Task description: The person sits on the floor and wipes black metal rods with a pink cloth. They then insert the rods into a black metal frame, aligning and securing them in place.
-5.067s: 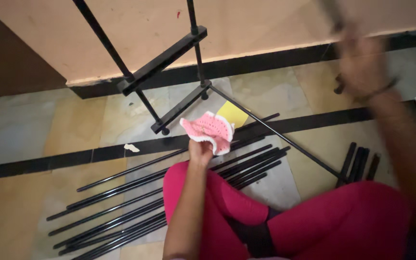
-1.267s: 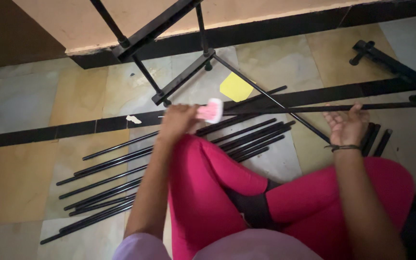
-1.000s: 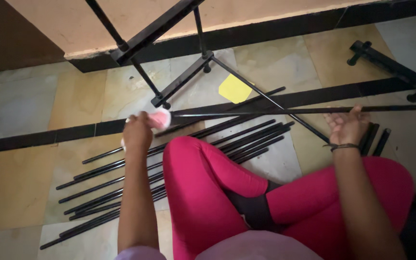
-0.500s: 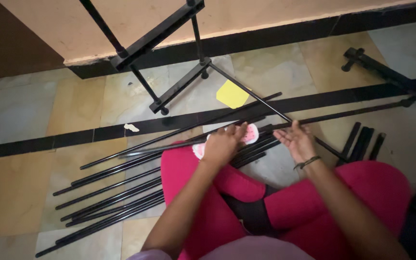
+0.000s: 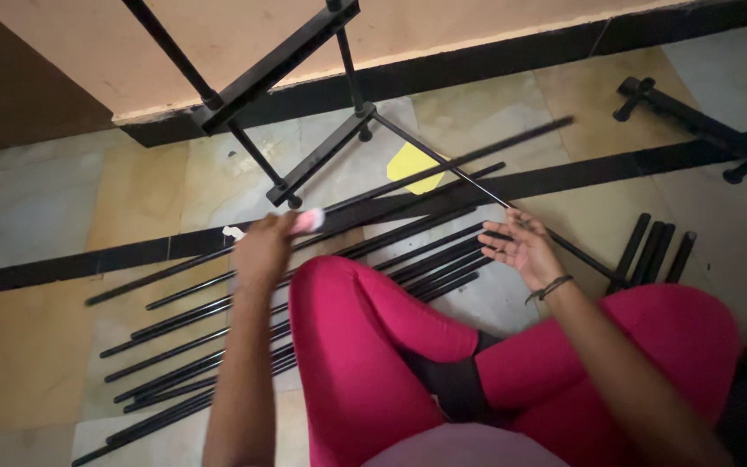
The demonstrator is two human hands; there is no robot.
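Observation:
I sit cross-legged on the floor in pink trousers. My left hand (image 5: 263,251) is closed on a pink cloth (image 5: 309,221) and presses it against a long black metal rod (image 5: 443,164) that slants up to the right. My right hand (image 5: 520,246) is open, palm up, fingers spread, just below that rod and not gripping it. Several more black rods (image 5: 218,337) lie side by side on the floor under and beside my left knee.
A black metal frame (image 5: 278,65) stands against the wall ahead, with a thin diagonal bar reaching the floor. A yellow cloth (image 5: 417,166) lies on the tiles. Short black bars (image 5: 659,251) lie at right, a black footed bar (image 5: 693,121) beyond them.
My left hand has slid with the pink cloth leftwards along the rod. My right hand has let go of the rod and opened; the rod's far end has swung upward.

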